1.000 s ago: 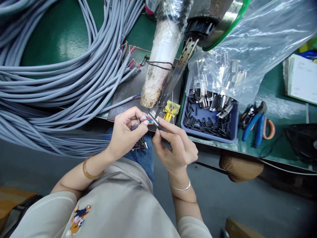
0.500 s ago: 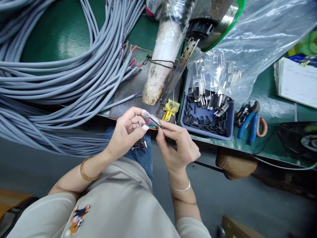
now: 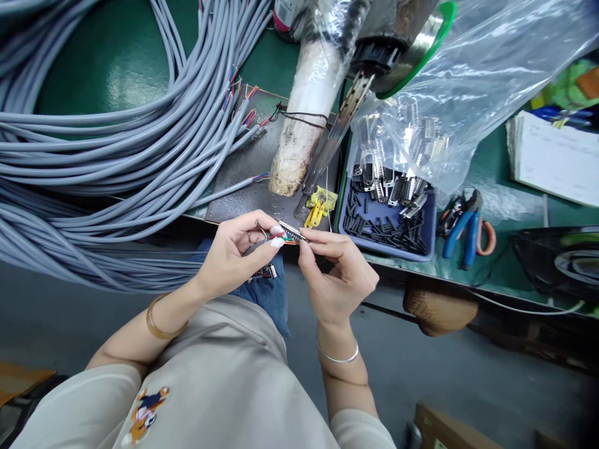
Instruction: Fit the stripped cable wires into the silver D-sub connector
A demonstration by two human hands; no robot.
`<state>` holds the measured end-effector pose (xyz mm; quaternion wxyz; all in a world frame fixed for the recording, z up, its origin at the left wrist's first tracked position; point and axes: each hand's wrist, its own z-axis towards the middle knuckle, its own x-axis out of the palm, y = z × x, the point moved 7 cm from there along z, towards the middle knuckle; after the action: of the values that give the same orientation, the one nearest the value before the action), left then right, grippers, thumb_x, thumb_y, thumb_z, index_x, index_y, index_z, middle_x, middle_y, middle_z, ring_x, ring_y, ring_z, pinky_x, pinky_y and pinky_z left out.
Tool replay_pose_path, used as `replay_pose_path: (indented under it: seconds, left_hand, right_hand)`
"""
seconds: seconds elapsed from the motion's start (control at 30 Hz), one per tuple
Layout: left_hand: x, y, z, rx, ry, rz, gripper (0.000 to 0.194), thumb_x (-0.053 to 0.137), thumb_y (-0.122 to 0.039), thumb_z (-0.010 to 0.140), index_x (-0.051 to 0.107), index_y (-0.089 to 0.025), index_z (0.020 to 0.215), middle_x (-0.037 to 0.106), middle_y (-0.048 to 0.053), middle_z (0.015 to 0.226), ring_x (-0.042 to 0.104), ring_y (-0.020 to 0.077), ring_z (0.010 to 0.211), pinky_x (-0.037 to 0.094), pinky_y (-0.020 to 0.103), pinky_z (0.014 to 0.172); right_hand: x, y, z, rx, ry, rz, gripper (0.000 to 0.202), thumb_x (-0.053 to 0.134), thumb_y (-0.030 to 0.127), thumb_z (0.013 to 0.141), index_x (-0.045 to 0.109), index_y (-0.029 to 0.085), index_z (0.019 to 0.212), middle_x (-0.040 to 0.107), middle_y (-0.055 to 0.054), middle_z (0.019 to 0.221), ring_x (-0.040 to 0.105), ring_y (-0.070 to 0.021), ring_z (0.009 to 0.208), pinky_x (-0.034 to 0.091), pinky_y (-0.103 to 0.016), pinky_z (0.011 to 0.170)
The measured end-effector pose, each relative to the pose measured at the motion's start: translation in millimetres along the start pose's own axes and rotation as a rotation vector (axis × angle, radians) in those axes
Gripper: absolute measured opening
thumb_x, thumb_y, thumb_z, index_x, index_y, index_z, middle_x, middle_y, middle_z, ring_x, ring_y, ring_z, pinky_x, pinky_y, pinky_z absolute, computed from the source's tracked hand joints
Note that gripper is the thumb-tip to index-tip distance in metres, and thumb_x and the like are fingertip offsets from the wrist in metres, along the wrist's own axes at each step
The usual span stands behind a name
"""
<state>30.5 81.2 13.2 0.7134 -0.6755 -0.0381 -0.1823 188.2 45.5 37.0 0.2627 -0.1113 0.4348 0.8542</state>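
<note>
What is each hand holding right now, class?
Left hand: closed, pinching the coloured wires.
Right hand: closed, pinching the connector.

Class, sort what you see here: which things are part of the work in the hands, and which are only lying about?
In the work:
left hand
right hand
connector
coloured wires

Lying about:
grey cables
blue tray
pliers
plastic bag

Bright even light, plastic glare, warped dim edges
</note>
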Motion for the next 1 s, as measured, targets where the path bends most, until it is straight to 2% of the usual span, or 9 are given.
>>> replay_pose_path:
  seconds: [0.07, 0.13, 0.27, 0.37, 0.5, 0.6, 0.77, 1.0]
  left_hand:
    - [0.1, 0, -1, -0.014, 0.014, 0.009, 0.008, 0.073, -0.02, 0.087, 0.067, -0.015, 0.085, 0.061, -0.002, 0.07, 0.052, 0.0036, 0.049, 0.047, 0.014, 0.047]
    - [0.3, 2, -3, -0.04, 0.028, 0.029, 0.012, 0.073, -0.025, 0.088, 0.066, -0.016, 0.088, 0.06, -0.003, 0.067, 0.056, 0.0051, 0.047, 0.05, 0.015, 0.047]
    - [4.3, 6, -7, -0.053, 0.047, 0.081, 0.014, 0.073, -0.028, 0.09, 0.065, -0.016, 0.089, 0.064, 0.0, 0.073, 0.066, 0.0093, 0.055, 0.057, 0.019, 0.054]
    - [4.3, 9, -8, -0.05, -0.031, 0.095, 0.015, 0.074, -0.025, 0.088, 0.063, -0.016, 0.084, 0.065, 0.0, 0.08, 0.065, 0.007, 0.053, 0.056, 0.017, 0.051]
    - [-2.0, 13, -6, -0.064, -0.204, 0.056, 0.021, 0.077, -0.024, 0.082, 0.059, -0.016, 0.077, 0.067, 0.001, 0.083, 0.058, 0.0034, 0.044, 0.049, 0.014, 0.041]
    - [-4.0, 14, -2, -0.055, -0.265, 0.055, 0.02, 0.076, -0.023, 0.08, 0.058, -0.016, 0.075, 0.068, 0.001, 0.083, 0.055, 0.0028, 0.043, 0.046, 0.014, 0.04]
    - [-3.2, 8, 5, 0.021, -0.3, 0.099, 0.02, 0.077, -0.021, 0.079, 0.059, -0.016, 0.074, 0.068, 0.001, 0.082, 0.05, 0.0012, 0.046, 0.04, 0.013, 0.041]
    - [-0.8, 5, 8, 0.031, -0.299, 0.127, 0.024, 0.078, -0.028, 0.082, 0.059, -0.016, 0.074, 0.066, 0.0, 0.079, 0.048, 0.0012, 0.046, 0.036, 0.014, 0.04]
  right_hand:
    - [-1, -1, 0, 0.009, -0.019, 0.003, 0.017, 0.074, 0.007, 0.085, 0.066, 0.022, 0.087, 0.08, -0.001, 0.095, 0.077, -0.0144, 0.085, 0.063, -0.029, 0.077]
    - [-2, -1, -1, 0.009, -0.052, -0.008, 0.017, 0.074, 0.008, 0.086, 0.067, 0.022, 0.088, 0.08, -0.001, 0.095, 0.077, -0.0154, 0.086, 0.064, -0.03, 0.077]
    - [-1, 3, -6, -0.087, -0.134, -0.099, 0.02, 0.076, 0.007, 0.084, 0.068, 0.023, 0.094, 0.081, -0.002, 0.097, 0.078, -0.0165, 0.086, 0.065, -0.03, 0.076]
    - [3, 6, -8, -0.168, -0.143, -0.158, 0.022, 0.076, 0.006, 0.084, 0.069, 0.021, 0.098, 0.082, -0.004, 0.1, 0.079, -0.0156, 0.088, 0.065, -0.027, 0.078]
    - [10, 0, -5, -0.116, -0.063, -0.061, 0.019, 0.07, 0.007, 0.089, 0.066, 0.021, 0.102, 0.081, -0.006, 0.104, 0.078, -0.0169, 0.094, 0.065, -0.03, 0.082]
    - [13, 0, 0, -0.111, -0.025, -0.059, 0.016, 0.068, 0.008, 0.089, 0.063, 0.022, 0.095, 0.08, -0.006, 0.107, 0.078, -0.0181, 0.096, 0.065, -0.032, 0.082]
    - [13, 5, 7, -0.157, -0.033, -0.126, 0.018, 0.07, 0.008, 0.087, 0.061, 0.024, 0.09, 0.08, -0.005, 0.107, 0.078, -0.0181, 0.092, 0.065, -0.032, 0.079]
    - [13, 5, 10, -0.189, -0.041, -0.148, 0.02, 0.072, 0.008, 0.085, 0.061, 0.024, 0.09, 0.081, -0.004, 0.107, 0.078, -0.0179, 0.09, 0.064, -0.031, 0.078]
